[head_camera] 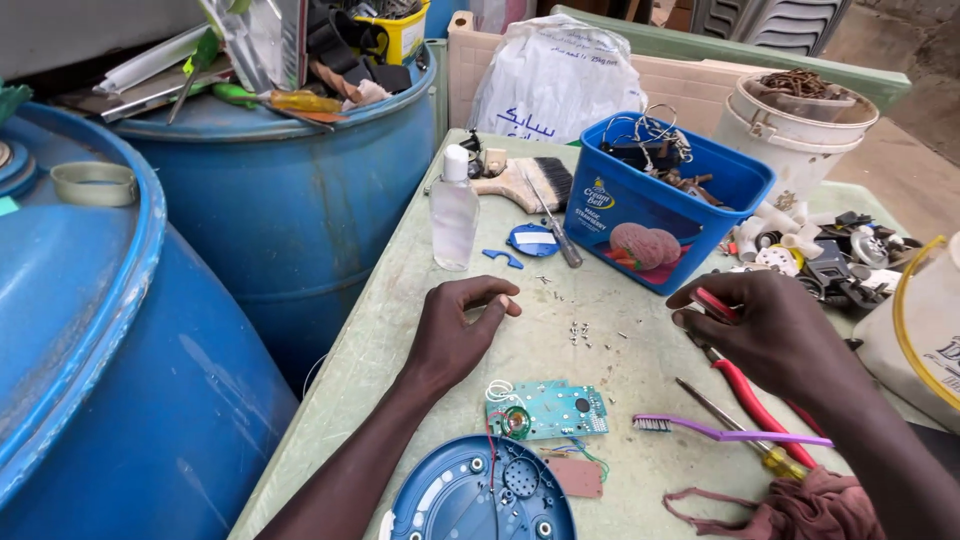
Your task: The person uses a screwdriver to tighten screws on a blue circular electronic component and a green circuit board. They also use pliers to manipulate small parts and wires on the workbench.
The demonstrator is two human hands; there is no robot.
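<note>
**Hands over the opened device on the green table**

My left hand (455, 325) rests on the table (400, 330) at the centre of the frame, fingers curled loosely inward with thumb and forefinger tips close together; I cannot tell whether anything tiny sits between them. My right hand (770, 330), right of centre, is closed on the red-handled pliers (745, 385), whose handles run down toward the lower right. Between my hands lies a scatter of small screws (580, 333).

Just below them, at lower centre, sits the green circuit board (550, 410), joined by thin wires to the round blue casing (480, 495) at the bottom edge. A purple toothbrush (730, 432) lies right of the board, crossing a yellow-handled screwdriver (735, 430).

Above my left hand stands a clear plastic bottle (453, 215), with a small blue cover piece (533, 240) and another screwdriver (555, 232) beside it. A blue tub (660, 215) of metal bits stands in the upper centre-right. Big blue drums (290, 200) fill the left of the frame.
</note>
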